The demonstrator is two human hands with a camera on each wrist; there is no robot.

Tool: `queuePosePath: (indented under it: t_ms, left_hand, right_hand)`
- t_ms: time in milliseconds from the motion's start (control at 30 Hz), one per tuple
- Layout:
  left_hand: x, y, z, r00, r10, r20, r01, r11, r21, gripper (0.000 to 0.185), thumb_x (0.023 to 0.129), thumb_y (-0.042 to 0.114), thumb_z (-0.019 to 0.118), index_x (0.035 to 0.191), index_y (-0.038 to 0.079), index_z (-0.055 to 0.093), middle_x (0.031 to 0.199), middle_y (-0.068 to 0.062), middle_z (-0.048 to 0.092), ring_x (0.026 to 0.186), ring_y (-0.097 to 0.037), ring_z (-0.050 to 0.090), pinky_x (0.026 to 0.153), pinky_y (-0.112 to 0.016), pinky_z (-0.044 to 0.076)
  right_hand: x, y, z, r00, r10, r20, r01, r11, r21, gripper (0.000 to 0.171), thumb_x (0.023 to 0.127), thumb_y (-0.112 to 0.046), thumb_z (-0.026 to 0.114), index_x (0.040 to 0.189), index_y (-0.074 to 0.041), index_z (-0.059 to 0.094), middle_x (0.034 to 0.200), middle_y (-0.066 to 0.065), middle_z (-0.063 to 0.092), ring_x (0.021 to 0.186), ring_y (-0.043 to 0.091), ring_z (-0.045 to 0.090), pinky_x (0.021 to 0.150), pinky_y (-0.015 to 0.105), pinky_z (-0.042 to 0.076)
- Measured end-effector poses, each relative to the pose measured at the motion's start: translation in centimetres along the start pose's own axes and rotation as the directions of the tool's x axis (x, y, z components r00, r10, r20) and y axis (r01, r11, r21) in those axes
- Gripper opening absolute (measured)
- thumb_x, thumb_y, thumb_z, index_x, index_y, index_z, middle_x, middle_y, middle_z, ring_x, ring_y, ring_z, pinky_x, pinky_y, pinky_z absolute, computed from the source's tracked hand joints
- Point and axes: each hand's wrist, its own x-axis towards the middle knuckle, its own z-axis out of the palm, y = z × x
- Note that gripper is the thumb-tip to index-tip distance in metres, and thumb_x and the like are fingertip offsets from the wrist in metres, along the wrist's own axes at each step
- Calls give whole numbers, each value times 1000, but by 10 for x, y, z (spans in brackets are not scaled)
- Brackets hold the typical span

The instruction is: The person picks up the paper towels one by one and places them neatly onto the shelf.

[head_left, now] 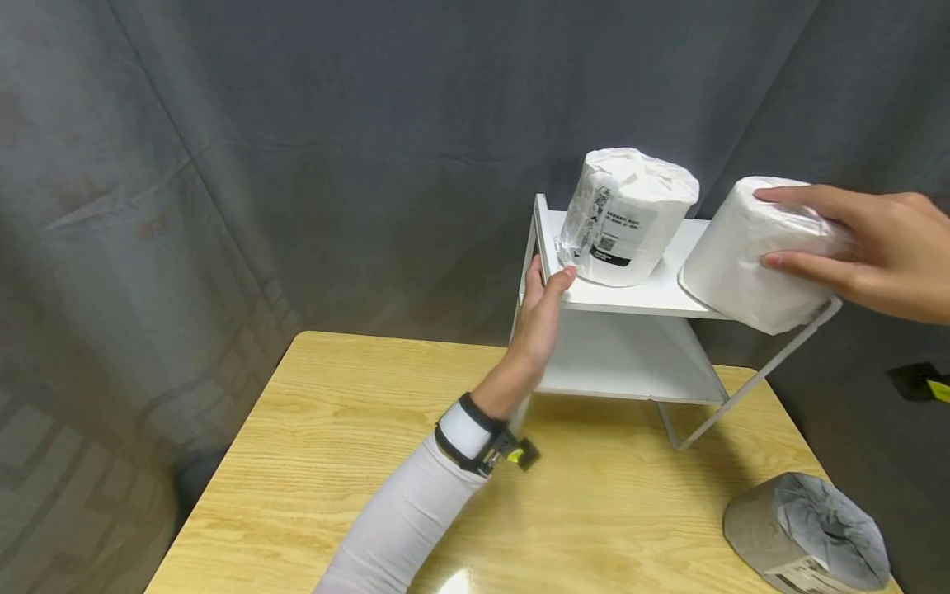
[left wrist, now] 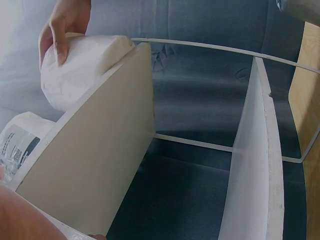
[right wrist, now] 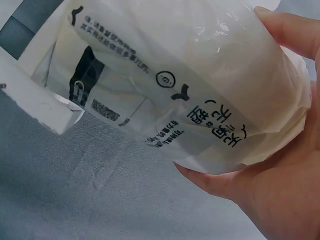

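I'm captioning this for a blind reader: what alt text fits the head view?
A right hand holds a wrapped white paper roll at the right end of a white shelf rack's top tier, beside another wrapped roll. The left hand grips the rack's left edge on a wooden table.

Even soft light, tabletop glare, sharp focus
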Motion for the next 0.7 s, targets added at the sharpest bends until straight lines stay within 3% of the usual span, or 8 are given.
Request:
queuePosePath:
  t_ms: [233, 433, 567, 700]
  left_hand:
    - [-2, 1, 0, 1000, -5, -6, 5, 1000, 11, 84, 100, 50, 52, 171, 21, 18, 174, -5, 28, 160, -24, 25, 130, -51, 18]
    - [-1, 1, 0, 1000, -16, -13, 16, 1000, 19, 86, 99, 51, 52, 171, 20, 16, 174, -5, 27, 160, -24, 25, 130, -51, 18]
    - [-1, 1, 0, 1000, -19, -16, 20, 999, 25, 86, 99, 51, 52, 171, 20, 16, 174, -5, 27, 160, -24, 26, 130, -51, 18]
    - [-1, 0, 0, 1000, -11, -10, 12, 1000, 14, 85, 100, 50, 52, 171, 20, 17, 174, -5, 28, 160, -24, 25, 130, -51, 18]
  right_hand:
    - [9, 4, 4, 999, -20, 34, 20, 1000, -13, 62, 87, -21, 86, 143, -8, 63, 94, 25, 72, 63, -3, 46, 51, 14, 34]
    - [17, 5, 8, 998, 0, 70, 2, 999, -35, 63, 89, -18, 84, 145, -3, 59, 101, 32, 70, 66, 21, 58, 49, 20, 40]
    - [22, 8, 9, 998, 4, 67, -1, 999, -42, 63, 88, -20, 85, 144, -4, 60, 101, 31, 70, 67, 15, 55, 51, 18, 38]
    - [27, 9, 11, 996, 17, 88, -13, 999, -53, 65, 89, -23, 85, 145, -4, 58, 102, 31, 70, 69, 19, 55, 52, 20, 38]
